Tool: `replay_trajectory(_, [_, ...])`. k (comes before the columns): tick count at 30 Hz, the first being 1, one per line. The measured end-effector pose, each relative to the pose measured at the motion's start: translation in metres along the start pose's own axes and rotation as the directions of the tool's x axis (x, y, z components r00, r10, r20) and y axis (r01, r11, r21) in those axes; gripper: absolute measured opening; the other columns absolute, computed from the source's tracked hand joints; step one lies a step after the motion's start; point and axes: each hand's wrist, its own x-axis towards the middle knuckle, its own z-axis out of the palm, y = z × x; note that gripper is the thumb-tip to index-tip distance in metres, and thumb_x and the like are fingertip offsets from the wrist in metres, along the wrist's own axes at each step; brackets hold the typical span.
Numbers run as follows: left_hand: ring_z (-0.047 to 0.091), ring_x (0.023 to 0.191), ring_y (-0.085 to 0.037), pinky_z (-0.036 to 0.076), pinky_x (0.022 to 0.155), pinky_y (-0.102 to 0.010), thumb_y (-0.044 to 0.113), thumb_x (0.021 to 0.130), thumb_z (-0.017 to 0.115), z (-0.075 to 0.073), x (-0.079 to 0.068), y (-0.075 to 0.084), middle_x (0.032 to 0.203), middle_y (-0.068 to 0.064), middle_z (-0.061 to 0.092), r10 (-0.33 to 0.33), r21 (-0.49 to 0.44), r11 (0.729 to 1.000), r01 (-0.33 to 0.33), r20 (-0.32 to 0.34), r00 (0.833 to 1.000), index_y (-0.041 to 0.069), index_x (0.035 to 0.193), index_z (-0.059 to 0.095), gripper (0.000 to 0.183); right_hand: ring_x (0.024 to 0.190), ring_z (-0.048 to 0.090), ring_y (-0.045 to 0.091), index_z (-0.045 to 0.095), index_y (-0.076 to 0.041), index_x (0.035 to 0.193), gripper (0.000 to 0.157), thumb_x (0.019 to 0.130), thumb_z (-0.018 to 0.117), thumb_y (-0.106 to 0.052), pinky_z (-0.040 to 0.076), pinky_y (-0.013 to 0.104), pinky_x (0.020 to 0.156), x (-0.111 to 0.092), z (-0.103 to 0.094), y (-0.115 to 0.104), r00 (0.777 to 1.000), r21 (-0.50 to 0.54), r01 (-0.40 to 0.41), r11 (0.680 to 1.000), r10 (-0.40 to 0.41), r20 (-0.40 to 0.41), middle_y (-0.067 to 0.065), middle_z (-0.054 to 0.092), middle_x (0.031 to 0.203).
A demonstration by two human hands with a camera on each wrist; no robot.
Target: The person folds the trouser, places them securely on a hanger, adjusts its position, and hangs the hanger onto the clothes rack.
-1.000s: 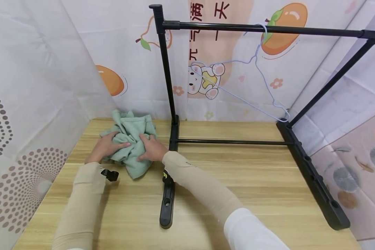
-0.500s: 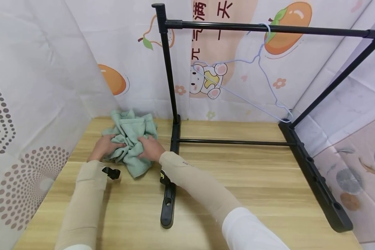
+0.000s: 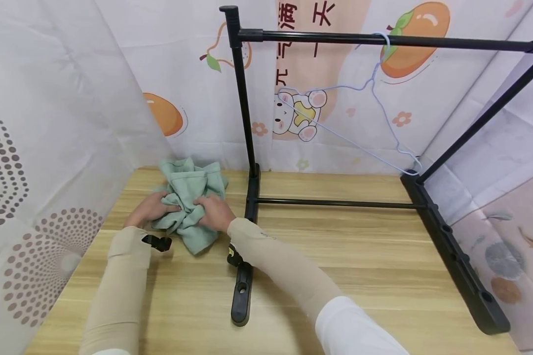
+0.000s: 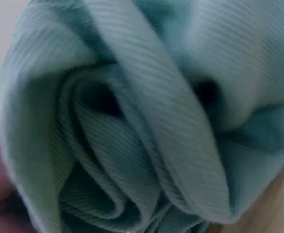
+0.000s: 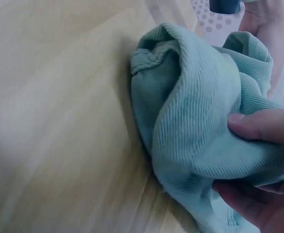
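On the worktop, a crumpled green garment is pinched by fingers of the left hand and right hand.

Bright, even light fills the head view, with soft shadow beside the left sleeve on the table. The left wrist view is dimmer and bluish, its close cloth partly blurred

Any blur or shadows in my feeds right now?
Head: fairly sharp, soft shadows on the wooden table; left wrist: green cloth fills most of the frame, dim and soft, with dark hollows in its folds; right wrist: cloth ribbing readable, table grain blurred.
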Motion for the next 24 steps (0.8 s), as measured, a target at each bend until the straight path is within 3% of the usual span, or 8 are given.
replay_trajectory(4, [0.035, 0.133, -0.049, 0.037, 0.105, -0.057, 0.035, 0.094, 0.064, 0.005, -0.006, 0.001, 0.151, -0.034, 0.029, 0.032, -0.071, 0.997, -0.032, -0.001, 0.999, -0.008, 0.149, 0.025, 0.08, 0.115, 0.059, 0.018, 0.059, -0.016, 0.133, 0.05, 0.086, 0.075, -0.02, 0.048, 0.022, 0.096, -0.004, 0.002, -0.005, 0.999, 0.035, 0.021, 0.999, -0.02, -0.035, 0.005, 0.062, 0.126])
replay_trajectory(7, [0.049, 0.117, -0.035, 0.045, 0.092, -0.04, 0.034, 0.095, 0.062, 0.01, -0.013, 0.0, 0.142, -0.027, 0.043, 0.074, -0.129, 0.989, -0.078, -0.04, 0.996, -0.003, 0.143, 0.039, 0.064, 0.113, 0.059, 0.017, 0.059, -0.015, 0.133, 0.048, 0.087, 0.074, -0.018, 0.048, 0.021, 0.095, -0.008, 0.005, -0.007, 0.997, 0.059, 0.037, 0.998, -0.032, -0.075, 0.005, 0.062, 0.124])
replay_trajectory(11, [0.052, 0.1, -0.016, 0.045, 0.08, -0.024, 0.026, 0.097, 0.061, 0.017, -0.025, 0.003, 0.13, -0.019, 0.05, 0.137, -0.233, 0.96, -0.158, -0.104, 0.985, -0.003, 0.131, 0.047, 0.047, 0.113, 0.06, 0.018, 0.06, -0.015, 0.133, 0.049, 0.086, 0.074, -0.014, 0.049, 0.021, 0.094, -0.014, 0.006, -0.009, 0.994, 0.128, 0.039, 0.991, -0.025, -0.11, 0.006, 0.062, 0.123])
replay_trajectory(17, [0.051, 0.094, -0.004, 0.046, 0.079, -0.02, 0.023, 0.097, 0.06, 0.023, -0.032, 0.017, 0.127, -0.016, 0.05, 0.148, -0.299, 0.936, -0.184, -0.137, 0.979, -0.005, 0.13, 0.045, 0.045, 0.124, 0.056, 0.019, 0.059, -0.013, 0.133, 0.047, 0.088, 0.072, -0.01, 0.047, 0.024, 0.101, -0.024, -0.001, -0.005, 0.991, 0.257, 0.045, 0.965, -0.011, -0.134, 0.005, 0.06, 0.133])
replay_trajectory(24, [0.051, 0.093, -0.002, 0.046, 0.078, -0.019, 0.025, 0.098, 0.058, 0.019, -0.043, 0.044, 0.133, -0.019, 0.047, 0.128, -0.299, 0.938, -0.175, -0.168, 0.977, -0.003, 0.138, 0.041, 0.052, 0.121, 0.058, 0.019, 0.061, -0.011, 0.13, 0.045, 0.087, 0.073, -0.011, 0.047, 0.022, 0.101, -0.034, -0.022, -0.005, 0.976, 0.267, 0.105, 0.958, -0.049, -0.21, 0.006, 0.063, 0.13])
